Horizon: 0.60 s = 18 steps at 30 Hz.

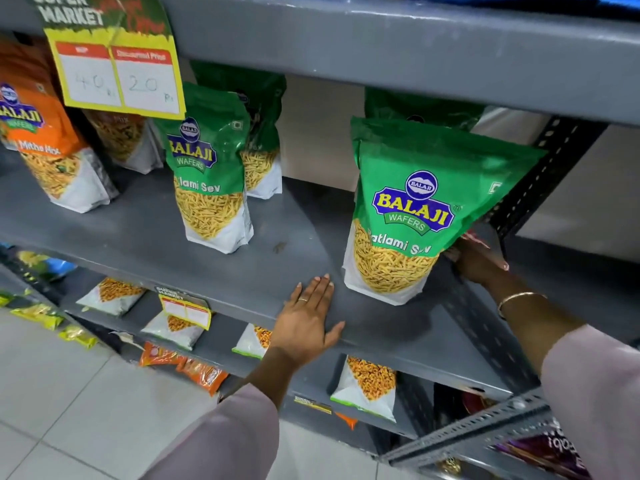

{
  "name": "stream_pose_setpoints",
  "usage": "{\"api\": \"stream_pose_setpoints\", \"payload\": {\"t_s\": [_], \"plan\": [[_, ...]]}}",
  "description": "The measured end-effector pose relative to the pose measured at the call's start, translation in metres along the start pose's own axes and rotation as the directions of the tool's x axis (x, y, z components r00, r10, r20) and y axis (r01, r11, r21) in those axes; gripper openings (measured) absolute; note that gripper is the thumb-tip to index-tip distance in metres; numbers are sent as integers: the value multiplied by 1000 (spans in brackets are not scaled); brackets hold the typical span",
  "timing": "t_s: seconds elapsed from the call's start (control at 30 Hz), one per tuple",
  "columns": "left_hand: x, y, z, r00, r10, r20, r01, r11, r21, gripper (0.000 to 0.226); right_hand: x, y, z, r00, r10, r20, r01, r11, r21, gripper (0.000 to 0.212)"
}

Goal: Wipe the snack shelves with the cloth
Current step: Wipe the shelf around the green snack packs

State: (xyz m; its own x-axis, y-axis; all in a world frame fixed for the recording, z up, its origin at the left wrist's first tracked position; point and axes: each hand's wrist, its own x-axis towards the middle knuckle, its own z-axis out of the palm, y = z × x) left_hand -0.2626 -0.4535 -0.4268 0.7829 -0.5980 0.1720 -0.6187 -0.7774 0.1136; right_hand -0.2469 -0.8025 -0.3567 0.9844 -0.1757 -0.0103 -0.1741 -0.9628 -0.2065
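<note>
A grey metal snack shelf (214, 258) runs across the middle of the view. My left hand (306, 320) lies flat, palm down, on its front edge with the fingers together. A green Ratlami Sev bag (412, 216) stands tilted at the shelf's right end. My right hand (479, 259) holds that bag from behind at its lower right side, partly hidden by it. No cloth shows anywhere in view. A second green sev bag (211, 174) stands upright mid-shelf, with another behind it.
An orange mix bag (45, 133) stands at the shelf's left under a yellow price card (117, 71). A black perforated upright (547, 174) bounds the right end. The upper shelf (381, 53) overhangs. Lower shelves hold white snack packets (367, 386); several packets lie on the tiled floor (69, 393).
</note>
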Motion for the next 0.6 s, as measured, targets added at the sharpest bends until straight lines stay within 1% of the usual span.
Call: {"api": "stream_pose_setpoints", "payload": {"t_s": [0.03,0.07,0.13,0.17,0.23,0.3,0.33,0.37,0.4,0.43,0.47,0.5,0.53,0.57,0.6], "plan": [[0,0,-1,1000,-1,-2,1,1000,-1,72,-11,-6,-1,999,44,-10,-44,998,43,66],[0,0,-1,1000,-2,-2,2,1000,-4,71,-22,-13,-1,993,118,2,-118,991,59,64],[0,1,-3,1000,-6,4,6,1000,-19,71,-43,-27,-3,959,279,40,-281,959,48,54],[0,2,-5,1000,-8,8,8,1000,-27,70,-54,-35,-5,942,333,45,-335,941,42,49],[-1,2,-7,1000,-6,12,6,999,-40,69,-81,-54,-7,931,364,14,-364,930,45,42],[-1,3,-8,1000,-8,10,8,999,-48,69,-111,-71,-8,910,414,-9,-410,903,127,37],[-1,3,-9,1000,-7,6,7,999,-54,69,-125,-79,-9,881,473,-22,-466,874,138,37],[-2,4,-11,1000,-3,-4,3,998,-62,68,-138,-86,-9,854,521,7,-518,848,110,36],[-2,6,-14,1000,1,-18,-2,997,-72,68,-151,-94,-7,862,505,45,-505,863,3,40],[-3,8,-16,999,2,-38,-5,996,-84,71,-162,-103,-6,872,489,35,-485,870,-89,45],[-3,9,-17,998,1,-60,-7,995,-97,74,-175,-114,-5,898,440,16,-433,889,-148,48],[-3,9,-19,998,4,-65,-11,994,-107,77,-187,-123,-3,922,387,30,-376,910,-177,48],[-4,9,-20,998,9,-63,-16,994,-107,80,-195,-127,-2,935,351,49,-339,925,-170,49],[-5,9,-21,999,14,-53,-19,995,-103,84,-198,-129,-2,937,342,77,-331,935,-125,49],[-5,7,-22,999,19,-32,-22,995,-97,89,-200,-128,-5,934,330,139,-324,944,-64,50]]}}
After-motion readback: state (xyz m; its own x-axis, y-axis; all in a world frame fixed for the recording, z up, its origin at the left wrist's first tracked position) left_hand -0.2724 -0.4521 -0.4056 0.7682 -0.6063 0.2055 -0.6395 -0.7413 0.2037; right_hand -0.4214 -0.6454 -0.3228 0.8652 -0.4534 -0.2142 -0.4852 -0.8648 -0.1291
